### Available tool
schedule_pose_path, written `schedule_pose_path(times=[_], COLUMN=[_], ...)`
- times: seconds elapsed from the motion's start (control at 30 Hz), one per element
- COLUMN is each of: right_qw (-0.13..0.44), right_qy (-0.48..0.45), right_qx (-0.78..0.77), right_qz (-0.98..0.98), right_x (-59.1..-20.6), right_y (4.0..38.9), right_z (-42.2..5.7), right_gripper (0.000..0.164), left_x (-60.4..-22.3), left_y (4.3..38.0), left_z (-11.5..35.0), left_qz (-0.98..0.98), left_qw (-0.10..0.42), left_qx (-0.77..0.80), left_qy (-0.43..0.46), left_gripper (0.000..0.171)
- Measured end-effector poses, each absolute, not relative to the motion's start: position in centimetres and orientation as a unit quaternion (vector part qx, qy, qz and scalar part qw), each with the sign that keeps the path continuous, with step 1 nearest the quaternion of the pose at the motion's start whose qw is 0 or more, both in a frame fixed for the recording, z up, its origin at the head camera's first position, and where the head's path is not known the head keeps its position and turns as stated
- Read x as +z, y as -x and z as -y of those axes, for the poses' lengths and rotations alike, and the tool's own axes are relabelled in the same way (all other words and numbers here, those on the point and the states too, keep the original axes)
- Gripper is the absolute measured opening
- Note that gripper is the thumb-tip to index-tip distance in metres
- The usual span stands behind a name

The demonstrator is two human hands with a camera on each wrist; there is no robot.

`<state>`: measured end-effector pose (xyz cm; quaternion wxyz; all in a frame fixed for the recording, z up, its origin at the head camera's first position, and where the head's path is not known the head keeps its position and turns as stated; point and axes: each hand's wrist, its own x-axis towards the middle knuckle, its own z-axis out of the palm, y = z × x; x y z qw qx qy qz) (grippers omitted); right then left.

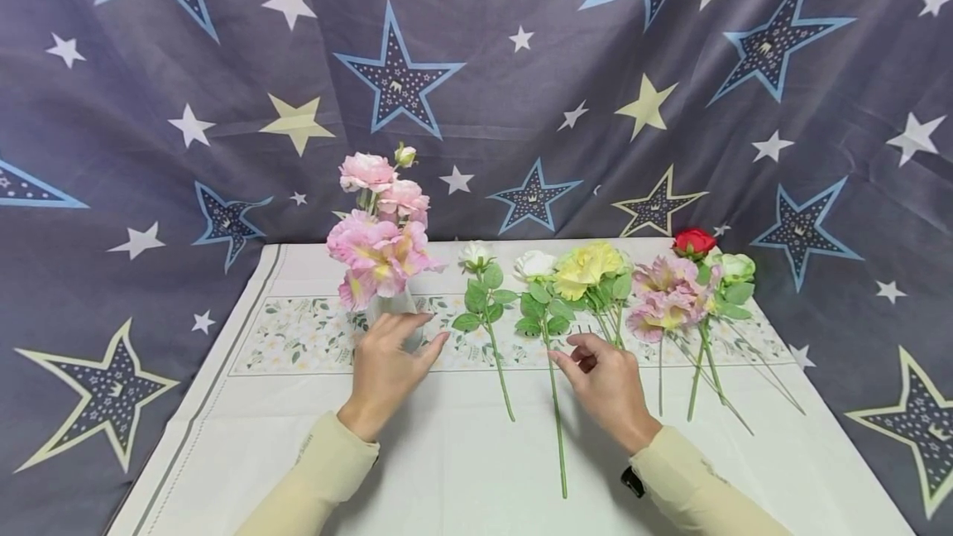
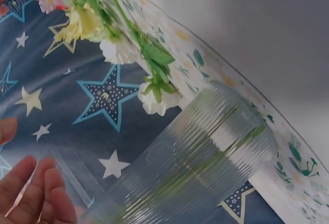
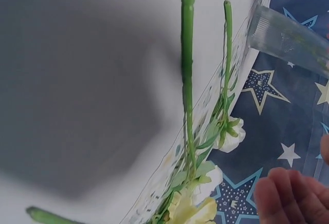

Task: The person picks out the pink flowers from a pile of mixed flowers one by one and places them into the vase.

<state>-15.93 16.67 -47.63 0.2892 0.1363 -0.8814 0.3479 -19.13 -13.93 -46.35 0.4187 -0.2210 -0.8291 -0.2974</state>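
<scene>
A clear ribbed vase (image 2: 205, 152) stands at the table's left, with green stems inside it. Pink flowers (image 1: 380, 246) rise out of its top. My left hand (image 1: 390, 366) is beside the vase, its fingers loosely bent and apart from the glass in the left wrist view. Two white roses lie on the table: one rose (image 1: 476, 255) nearer the vase, the other rose (image 1: 534, 265) to its right. My right hand (image 1: 606, 379) hovers by the second rose's stem (image 1: 557, 420), thumb tip right at it in the head view. Its fingers (image 3: 288, 198) hold nothing.
Right of the white roses lies a yellow flower (image 1: 588, 270). Further right are a pink-purple flower (image 1: 670, 296), a red rose (image 1: 694, 242) and a pale green flower (image 1: 735, 267), stems toward me. A floral runner (image 1: 290, 337) crosses the white table; a star-patterned curtain (image 1: 491, 106) hangs behind.
</scene>
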Motion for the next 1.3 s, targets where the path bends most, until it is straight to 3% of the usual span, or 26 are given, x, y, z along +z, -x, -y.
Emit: schedule_pose_path(times=[0.67,1.3], right_qw=[0.244,0.204], right_qy=[-0.095,-0.064], right_qx=[0.297,0.256], right_qz=[0.918,0.943], right_x=[-47.8,-47.8], right_y=[15.9,15.9], right_z=[-19.5,-22.2], right_gripper=[0.035,0.039], left_x=[-48.2,-49.3], left_y=[18.2,17.8], left_z=[13.8,13.9], left_qz=[0.887,0.907], left_qw=[0.326,0.269], left_qx=[-0.259,-0.239], left_qy=[0.202,0.218], left_gripper=[0.057,0.069])
